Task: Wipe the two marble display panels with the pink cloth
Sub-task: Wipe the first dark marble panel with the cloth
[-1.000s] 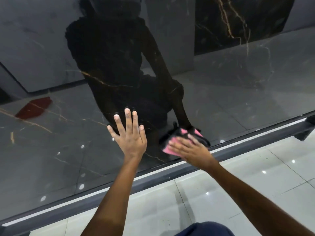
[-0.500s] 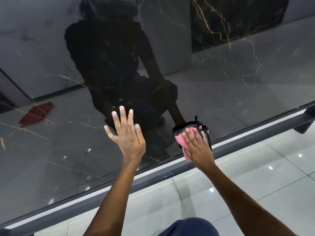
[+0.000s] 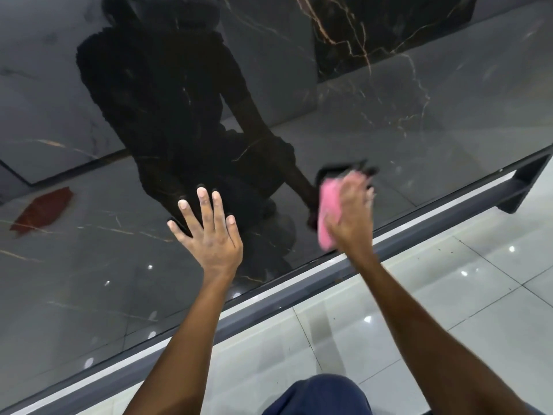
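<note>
A glossy black marble panel [image 3: 419,130] with thin gold veins fills most of the head view and mirrors the room and me. My left hand [image 3: 209,232] lies flat on it, fingers spread and straight. To its right, my right hand [image 3: 350,211] holds the bunched pink cloth [image 3: 327,205] against the panel just above its lower edge. This hand is motion-blurred, and its thumb is hidden behind the cloth. Only this one panel is in view directly.
A grey metal frame rail [image 3: 299,301] runs along the panel's lower edge, with a leg [image 3: 520,187] at the far right. Shiny white floor tiles [image 3: 449,295] lie below it. My knee in dark blue fabric [image 3: 317,396] shows at the bottom.
My right hand has swept the cloth rightwards along the lower edge and turned more upright. My left hand has stayed flat on the panel.
</note>
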### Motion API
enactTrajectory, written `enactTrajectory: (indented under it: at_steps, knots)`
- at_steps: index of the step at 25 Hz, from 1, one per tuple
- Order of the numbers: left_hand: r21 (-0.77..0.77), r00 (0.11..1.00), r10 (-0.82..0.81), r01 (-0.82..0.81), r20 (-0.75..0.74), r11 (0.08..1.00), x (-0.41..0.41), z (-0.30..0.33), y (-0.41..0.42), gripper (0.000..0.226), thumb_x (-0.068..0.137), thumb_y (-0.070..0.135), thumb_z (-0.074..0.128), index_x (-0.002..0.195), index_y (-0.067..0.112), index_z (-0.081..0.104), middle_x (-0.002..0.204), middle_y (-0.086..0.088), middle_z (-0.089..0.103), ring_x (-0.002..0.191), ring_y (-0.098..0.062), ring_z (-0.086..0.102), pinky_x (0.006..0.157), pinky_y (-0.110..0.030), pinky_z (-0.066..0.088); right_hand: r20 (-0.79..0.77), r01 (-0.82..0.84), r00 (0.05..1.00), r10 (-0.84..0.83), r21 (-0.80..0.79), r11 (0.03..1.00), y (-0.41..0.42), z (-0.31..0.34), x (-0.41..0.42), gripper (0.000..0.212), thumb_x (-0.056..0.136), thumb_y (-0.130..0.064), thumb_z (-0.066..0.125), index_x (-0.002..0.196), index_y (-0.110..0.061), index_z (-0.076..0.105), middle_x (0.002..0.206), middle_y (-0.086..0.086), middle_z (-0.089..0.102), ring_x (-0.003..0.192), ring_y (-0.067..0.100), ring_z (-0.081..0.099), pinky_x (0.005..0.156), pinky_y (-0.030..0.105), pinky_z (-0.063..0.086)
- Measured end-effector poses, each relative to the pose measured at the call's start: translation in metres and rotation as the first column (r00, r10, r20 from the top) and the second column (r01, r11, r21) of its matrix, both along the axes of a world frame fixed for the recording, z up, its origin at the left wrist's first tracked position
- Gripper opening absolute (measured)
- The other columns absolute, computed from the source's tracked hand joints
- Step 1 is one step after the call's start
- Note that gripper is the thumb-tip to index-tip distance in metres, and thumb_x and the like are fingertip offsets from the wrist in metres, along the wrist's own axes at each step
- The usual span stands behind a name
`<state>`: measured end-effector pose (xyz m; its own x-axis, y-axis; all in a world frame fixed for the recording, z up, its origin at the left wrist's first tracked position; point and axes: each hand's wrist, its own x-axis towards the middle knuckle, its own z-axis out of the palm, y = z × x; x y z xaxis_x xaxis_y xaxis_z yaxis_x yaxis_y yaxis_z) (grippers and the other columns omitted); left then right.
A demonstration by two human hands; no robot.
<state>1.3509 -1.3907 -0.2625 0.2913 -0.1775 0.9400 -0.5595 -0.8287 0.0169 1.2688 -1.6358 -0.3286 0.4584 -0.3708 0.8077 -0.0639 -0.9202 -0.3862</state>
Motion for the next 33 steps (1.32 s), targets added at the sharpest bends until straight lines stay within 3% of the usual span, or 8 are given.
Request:
enactTrajectory:
  at_steps: [2, 4, 8, 11, 16, 22, 29, 33]
  knots:
    - [-0.012, 1.0, -0.011, 0.011, 0.023, 1.0, 0.001, -0.003, -0.001, 0.056, 0.105, 0.032, 0.022, 0.157, 0.023, 0.002, 0.163, 0.008, -0.008, 0.15, -0.022, -0.012, 0.116, -0.055, -0.002, 0.208, 0.033, 0.958, -0.198, 0.606, 0.795, -0.027, 0.063, 0.016, 0.075, 0.092, -0.04, 0.037, 0.152, 0.001, 0.018, 0.158, 0.024, 0.018, 0.147, 0.035, 0.015, 0.119, 0.044, 0.013]
    - [-0.017, 0.999, -0.003, 0.004, 0.044, 1.0, 0.001, -0.007, -0.004, 0.055, 0.105, 0.032, 0.02, 0.157, 0.022, 0.003, 0.164, 0.008, -0.007, 0.15, -0.022, -0.011, 0.117, -0.054, -0.003, 0.208, 0.044, 0.931, -0.299, 0.751, 0.659, -0.001, 0.067, 0.019, 0.073, 0.095, -0.037, 0.036, 0.151, 0.006, 0.016, 0.158, 0.025, 0.014, 0.147, 0.038, 0.014, 0.119, 0.046, 0.014]
    - [-0.005, 0.997, 0.04, -0.04, 0.059, 0.999, 0.004, -0.008, -0.003, 0.056, 0.104, 0.032, 0.019, 0.157, 0.022, 0.004, 0.164, 0.008, -0.005, 0.15, -0.022, -0.009, 0.117, -0.055, -0.002, -0.124, 0.013, 0.992, 0.013, 0.207, 0.978, 0.155, -0.039, -0.002, 0.068, 0.101, -0.039, 0.027, 0.152, 0.001, 0.003, 0.159, 0.023, 0.008, 0.147, 0.039, 0.011, 0.116, 0.054, 0.023]
    - [0.013, 0.997, 0.031, -0.032, 0.075, 0.999, 0.005, -0.01, -0.001, 0.055, 0.105, 0.032, 0.019, 0.157, 0.022, 0.005, 0.164, 0.008, -0.004, 0.15, -0.022, -0.009, 0.117, -0.054, -0.003, 0.039, 0.0, 0.999, -0.012, 0.301, 0.954, 0.094, -0.038, 0.016, 0.075, 0.095, -0.035, 0.041, 0.152, 0.0, 0.006, 0.157, 0.022, 0.011, 0.145, 0.036, 0.013, 0.119, 0.043, 0.012]
    - [0.025, 0.993, 0.051, -0.054, 0.105, 0.998, 0.008, -0.013, -0.003, 0.055, 0.105, 0.034, 0.016, 0.157, 0.022, 0.004, 0.164, 0.008, -0.005, 0.15, -0.022, -0.009, 0.117, -0.053, -0.005, 0.157, -0.061, 0.932, -0.326, 0.956, 0.286, -0.04, -0.014, 0.016, 0.07, 0.094, -0.023, 0.045, 0.152, 0.001, 0.014, 0.16, 0.019, 0.011, 0.148, 0.03, 0.015, 0.12, 0.038, 0.014]
    - [0.01, 0.989, 0.072, -0.074, 0.132, 0.997, 0.008, -0.014, -0.006, 0.055, 0.104, 0.033, 0.017, 0.157, 0.022, 0.005, 0.164, 0.009, -0.005, 0.15, -0.022, -0.009, 0.117, -0.054, -0.002, -0.013, -0.09, 0.99, 0.142, 0.711, 0.698, 0.167, -0.065, 0.002, 0.081, 0.097, -0.042, 0.039, 0.151, -0.006, -0.009, 0.161, 0.012, -0.008, 0.149, 0.03, -0.002, 0.121, 0.044, 0.008]
    - [0.013, 0.987, 0.074, -0.076, 0.145, 0.997, 0.01, -0.015, -0.01, 0.057, 0.103, 0.031, 0.02, 0.157, 0.022, 0.001, 0.163, 0.008, -0.008, 0.15, -0.022, -0.011, 0.118, -0.053, -0.005, 0.114, 0.054, 0.945, -0.306, 0.87, 0.491, 0.017, 0.009, 0.022, 0.071, 0.094, -0.031, 0.04, 0.151, 0.002, 0.016, 0.16, 0.02, 0.013, 0.149, 0.035, 0.008, 0.119, 0.052, 0.012]
    - [-0.02, 0.999, 0.018, -0.019, -0.047, 1.0, -0.014, -0.003, -0.008, 0.06, 0.1, 0.024, 0.035, 0.156, 0.025, 0.012, 0.163, 0.013, -0.004, 0.15, -0.016, -0.01, 0.116, -0.056, -0.001, 0.02, -0.027, 1.0, 0.022, 0.356, 0.934, 0.123, 0.038, 0.011, 0.071, 0.1, -0.045, 0.032, 0.153, -0.003, 0.011, 0.16, 0.018, 0.01, 0.148, 0.037, 0.007, 0.119, 0.048, 0.004]
